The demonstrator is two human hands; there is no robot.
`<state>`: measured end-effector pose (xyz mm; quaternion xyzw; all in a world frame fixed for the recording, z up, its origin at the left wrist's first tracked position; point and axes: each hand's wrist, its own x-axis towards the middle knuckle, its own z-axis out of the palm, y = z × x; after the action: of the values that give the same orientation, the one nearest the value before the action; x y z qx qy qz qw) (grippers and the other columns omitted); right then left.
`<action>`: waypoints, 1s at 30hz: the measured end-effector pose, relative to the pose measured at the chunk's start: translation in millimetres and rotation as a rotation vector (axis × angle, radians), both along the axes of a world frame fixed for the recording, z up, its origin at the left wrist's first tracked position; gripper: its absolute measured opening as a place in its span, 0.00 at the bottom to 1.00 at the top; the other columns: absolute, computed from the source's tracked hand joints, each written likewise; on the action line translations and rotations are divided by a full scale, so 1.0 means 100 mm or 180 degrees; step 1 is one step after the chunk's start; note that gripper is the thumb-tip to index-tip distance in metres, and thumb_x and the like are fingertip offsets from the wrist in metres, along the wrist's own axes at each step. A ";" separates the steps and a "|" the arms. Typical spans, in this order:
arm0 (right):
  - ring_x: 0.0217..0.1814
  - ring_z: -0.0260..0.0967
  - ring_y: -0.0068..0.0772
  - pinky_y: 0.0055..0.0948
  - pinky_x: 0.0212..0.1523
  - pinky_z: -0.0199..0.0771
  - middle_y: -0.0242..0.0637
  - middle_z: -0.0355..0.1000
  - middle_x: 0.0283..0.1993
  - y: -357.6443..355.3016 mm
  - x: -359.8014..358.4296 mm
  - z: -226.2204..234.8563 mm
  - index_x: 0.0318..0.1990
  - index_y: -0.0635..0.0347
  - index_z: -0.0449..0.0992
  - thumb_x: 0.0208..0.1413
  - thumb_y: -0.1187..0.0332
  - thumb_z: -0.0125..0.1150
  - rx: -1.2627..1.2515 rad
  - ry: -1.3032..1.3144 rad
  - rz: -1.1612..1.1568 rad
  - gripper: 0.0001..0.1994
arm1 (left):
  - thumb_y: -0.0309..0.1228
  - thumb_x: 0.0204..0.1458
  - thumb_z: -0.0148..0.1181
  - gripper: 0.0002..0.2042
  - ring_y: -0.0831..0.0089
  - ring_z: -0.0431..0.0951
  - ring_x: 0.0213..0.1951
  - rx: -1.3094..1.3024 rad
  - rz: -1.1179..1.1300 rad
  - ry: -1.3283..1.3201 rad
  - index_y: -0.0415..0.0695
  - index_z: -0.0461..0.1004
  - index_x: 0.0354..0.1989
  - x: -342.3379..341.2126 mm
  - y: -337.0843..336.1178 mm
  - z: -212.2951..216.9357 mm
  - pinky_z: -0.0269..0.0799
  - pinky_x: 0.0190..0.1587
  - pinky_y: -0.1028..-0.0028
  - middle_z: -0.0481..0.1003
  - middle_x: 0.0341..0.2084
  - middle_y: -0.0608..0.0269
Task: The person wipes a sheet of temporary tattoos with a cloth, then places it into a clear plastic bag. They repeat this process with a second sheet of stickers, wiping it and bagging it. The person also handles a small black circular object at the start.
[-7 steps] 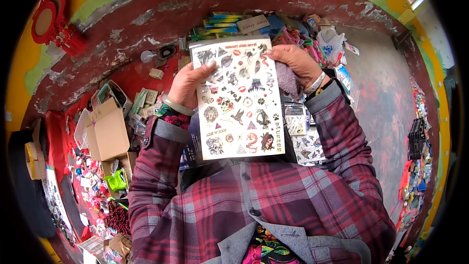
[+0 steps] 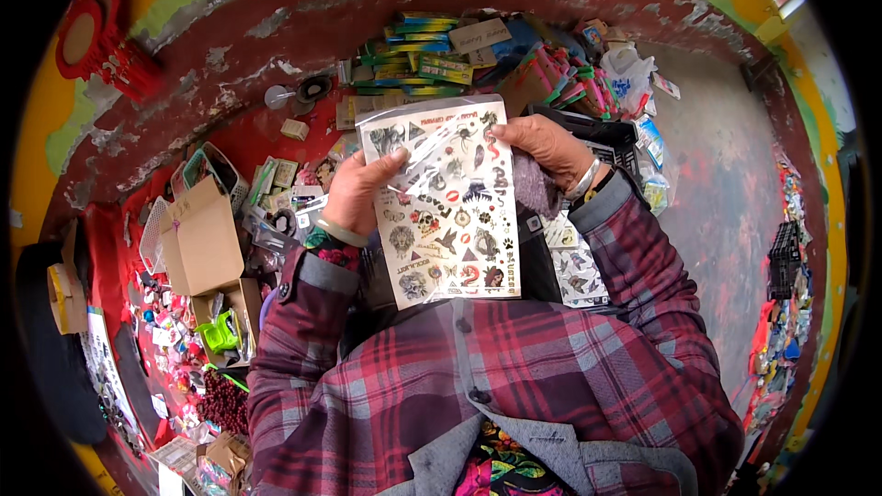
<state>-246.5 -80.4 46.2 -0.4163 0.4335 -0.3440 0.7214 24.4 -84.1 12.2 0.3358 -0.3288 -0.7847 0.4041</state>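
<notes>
A sheet of temporary tattoos (image 2: 446, 211) in a clear plastic sleeve is held up in front of my chest, its small printed designs upside down to me. My left hand (image 2: 360, 191) grips its left edge, thumb on the face. At the upper right corner my right hand (image 2: 554, 149) pinches it, thumb on top and fingers behind. A greyish-purple fuzzy cloth (image 2: 536, 186) lies just under my right hand, partly covered by the sheet. More printed sheets (image 2: 577, 274) rest to the right, near my right forearm.
An open cardboard box (image 2: 204, 243) stands on the left with a bright green plastic item (image 2: 220, 334) in it. White baskets (image 2: 213, 174) sit behind it. Yellow-green boxes (image 2: 418, 55) and pink items (image 2: 565, 83) pile along the wall. A black crate (image 2: 602, 133) lies beyond my right hand.
The sheet has come down and tilted away a little, with both hands moving along. Glare now streaks its sleeve, and more of the piles behind it shows.
</notes>
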 end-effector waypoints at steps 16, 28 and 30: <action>0.22 0.56 0.09 0.15 0.23 0.54 0.20 0.66 0.21 0.22 0.05 -0.06 0.21 0.64 0.76 0.50 0.68 0.65 -0.0400 0.0797 0.0197 0.10 | 0.33 0.55 0.57 0.11 0.76 0.74 0.29 0.0411 0.0327 0.0085 0.38 0.71 0.40 0.08 0.34 -0.09 0.74 0.29 0.75 0.74 0.30 0.64; 0.24 0.59 0.09 0.14 0.24 0.57 0.21 0.68 0.22 0.51 0.06 -0.13 0.24 0.67 0.77 0.51 0.66 0.64 -0.0152 0.0896 0.0487 0.12 | 0.33 0.55 0.56 0.11 0.72 0.76 0.35 0.0715 0.0290 -0.0236 0.37 0.71 0.39 0.11 0.68 -0.13 0.73 0.40 0.72 0.74 0.33 0.62; 0.24 0.59 0.09 0.15 0.25 0.58 0.21 0.69 0.23 0.45 0.05 -0.03 0.26 0.66 0.78 0.51 0.67 0.63 -0.0136 0.0817 0.0458 0.10 | 0.32 0.54 0.57 0.14 0.69 0.77 0.35 0.0623 0.0293 -0.0130 0.34 0.70 0.44 0.13 0.59 -0.12 0.75 0.40 0.71 0.75 0.35 0.58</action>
<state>-241.3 -35.5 43.7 -0.5021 0.4837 -0.2445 0.6739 37.7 -25.3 0.2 0.4043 -0.2430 -0.7867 0.3981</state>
